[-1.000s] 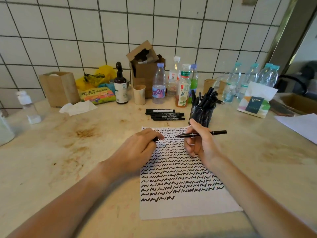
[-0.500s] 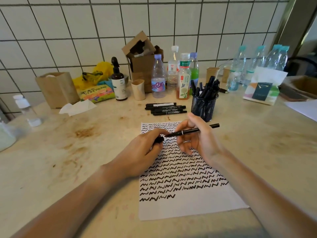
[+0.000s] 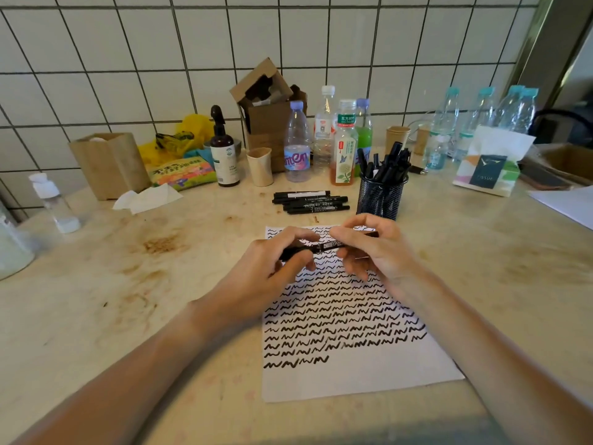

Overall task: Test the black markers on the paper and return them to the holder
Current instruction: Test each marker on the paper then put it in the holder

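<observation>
A black marker (image 3: 327,246) lies level between both hands above the top of the white paper (image 3: 359,374), which is covered in rows of black squiggles. My left hand (image 3: 272,268) grips the marker's left end, where the cap sits. My right hand (image 3: 375,248) pinches the barrel on the right side. The black mesh holder (image 3: 380,200), full of black markers, stands just behind my right hand. Several more black markers (image 3: 309,202) lie side by side on the table left of the holder.
Along the tiled wall stand drink bottles (image 3: 296,146), a dark pump bottle (image 3: 223,155), a cardboard box (image 3: 268,114), paper cups and a tissue pack (image 3: 489,168). A crumpled tissue (image 3: 147,199) and a small clear bottle (image 3: 54,203) lie at left. The beige table (image 3: 128,284) is stained.
My hands have come together: the cap in my left hand now meets the marker held by my right. The marker has shifted left and sits level over the paper's top.
</observation>
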